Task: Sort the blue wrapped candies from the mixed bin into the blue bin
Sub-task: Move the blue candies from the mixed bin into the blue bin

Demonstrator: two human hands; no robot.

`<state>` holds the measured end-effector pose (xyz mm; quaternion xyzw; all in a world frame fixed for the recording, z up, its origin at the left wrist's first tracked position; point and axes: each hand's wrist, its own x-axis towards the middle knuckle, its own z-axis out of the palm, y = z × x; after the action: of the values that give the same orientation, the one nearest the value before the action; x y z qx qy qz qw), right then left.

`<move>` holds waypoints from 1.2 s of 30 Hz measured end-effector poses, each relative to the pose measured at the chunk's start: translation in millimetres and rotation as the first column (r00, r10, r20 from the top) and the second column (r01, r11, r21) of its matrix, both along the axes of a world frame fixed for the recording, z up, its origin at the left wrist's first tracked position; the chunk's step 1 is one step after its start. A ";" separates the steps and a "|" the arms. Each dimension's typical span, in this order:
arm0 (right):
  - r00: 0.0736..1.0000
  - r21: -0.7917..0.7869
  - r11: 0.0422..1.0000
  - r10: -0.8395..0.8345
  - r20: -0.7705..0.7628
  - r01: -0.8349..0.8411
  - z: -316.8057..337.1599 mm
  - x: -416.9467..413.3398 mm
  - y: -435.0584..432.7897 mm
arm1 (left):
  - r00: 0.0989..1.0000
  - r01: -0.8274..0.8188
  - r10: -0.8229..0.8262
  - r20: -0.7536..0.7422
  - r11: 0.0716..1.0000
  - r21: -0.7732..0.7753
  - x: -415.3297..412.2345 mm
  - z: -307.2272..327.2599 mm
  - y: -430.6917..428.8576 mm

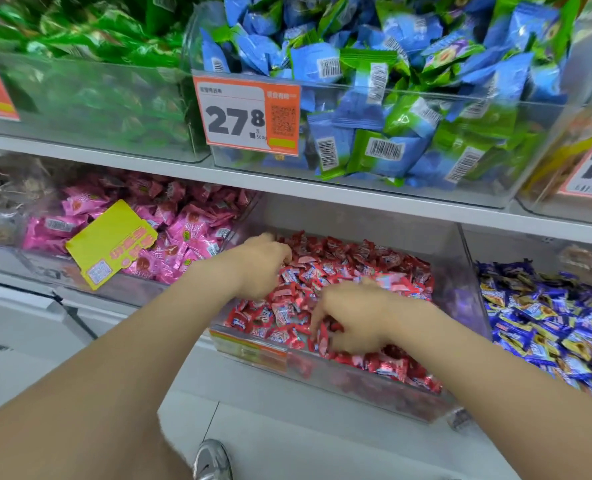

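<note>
Search step. My left hand (263, 265) and right hand (353, 320) dig in the red bin (461, 271), fingers curled into red candies (339, 265); can't tell if holding any. No blue candy seen here. Blue bin (516, 251) sits just right. Next: find one, pinch it.

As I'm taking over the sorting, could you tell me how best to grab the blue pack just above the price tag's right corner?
Pinch the blue pack by its upper edge, coming from above over the front wall of the mixed bin. It lies topmost with its barcode face outward, and the clear wall would likely block a frontal reach.
</note>
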<state>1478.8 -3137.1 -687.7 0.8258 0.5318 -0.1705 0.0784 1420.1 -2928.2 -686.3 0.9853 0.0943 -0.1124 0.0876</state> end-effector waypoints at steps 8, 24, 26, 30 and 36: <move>0.831 0.011 0.840 -0.539 0.135 0.543 -7.7 21.2 -14.5 | 0.971 0.109 -0.103 -0.216 0.994 0.014 -3.9 -7.0 -8.9; 0.898 -0.013 0.935 -0.345 -0.275 0.355 -5.3 -27.9 -7.7 | 0.972 0.213 -0.222 -0.078 0.972 -0.100 15.3 -14.1 -18.6; 0.853 -0.142 0.857 -0.511 -0.104 0.495 -10.3 -13.6 -18.5 | 0.958 0.215 -0.216 -0.187 0.976 -0.027 12.8 -14.4 -17.1; 0.730 -0.172 0.713 -0.680 0.067 0.680 -18.1 9.1 -22.8 | 0.913 0.236 -0.182 -0.365 0.966 0.110 14.8 -5.4 -23.8; 0.784 -0.021 0.838 -0.519 -0.341 0.545 -32.0 -5.7 13.2 | 0.964 0.187 -0.157 -0.216 0.974 0.125 18.4 -4.7 -30.9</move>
<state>1473.1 -3123.9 -719.8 0.9034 0.2889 -0.3018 -0.0964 1438.5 -2959.2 -691.0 0.9766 0.0244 -0.2134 -0.0044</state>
